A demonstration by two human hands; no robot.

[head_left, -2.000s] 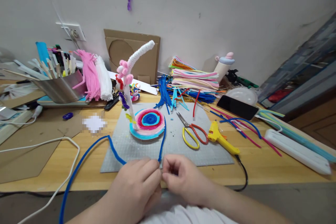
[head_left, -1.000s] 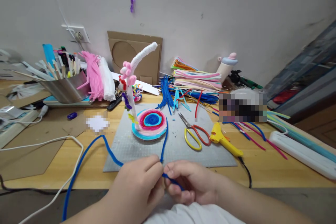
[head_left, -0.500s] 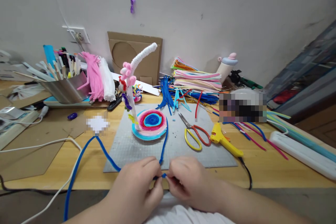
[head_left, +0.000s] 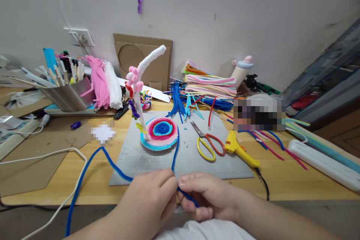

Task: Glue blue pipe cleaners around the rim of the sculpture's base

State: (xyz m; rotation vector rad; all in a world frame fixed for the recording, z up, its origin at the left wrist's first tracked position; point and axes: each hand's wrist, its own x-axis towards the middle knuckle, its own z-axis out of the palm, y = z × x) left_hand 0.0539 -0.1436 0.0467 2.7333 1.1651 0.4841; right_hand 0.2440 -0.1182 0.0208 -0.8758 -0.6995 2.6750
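At the table's front edge, my left hand [head_left: 153, 195] pinches a blue pipe cleaner [head_left: 116, 168], which runs off to the left, bends up and drops below the edge. Close beside it, my right hand [head_left: 202, 197] has its fingers curled around a short blue length [head_left: 188, 196]. Another blue strand [head_left: 175, 153] rises from between the hands to a round disc [head_left: 150, 143] coiled in blue, red and pink. On the disc stands a curved white stem [head_left: 151, 60] with pink, red, purple and yellow shapes.
Scissors [head_left: 206, 140] and a yellow glue gun [head_left: 239, 150] lie on the grey mat [head_left: 146, 167], right of the disc. Pipe cleaner bundles [head_left: 210, 84] are piled behind. At the left are a metal holder [head_left: 67, 95] and white cable [head_left: 80, 180]. A white power strip [head_left: 323, 165] lies right.
My right hand has turned and opened its grip somewhat, showing a blue length across its fingers. My left hand has shifted slightly right. The whole view has moved a little.
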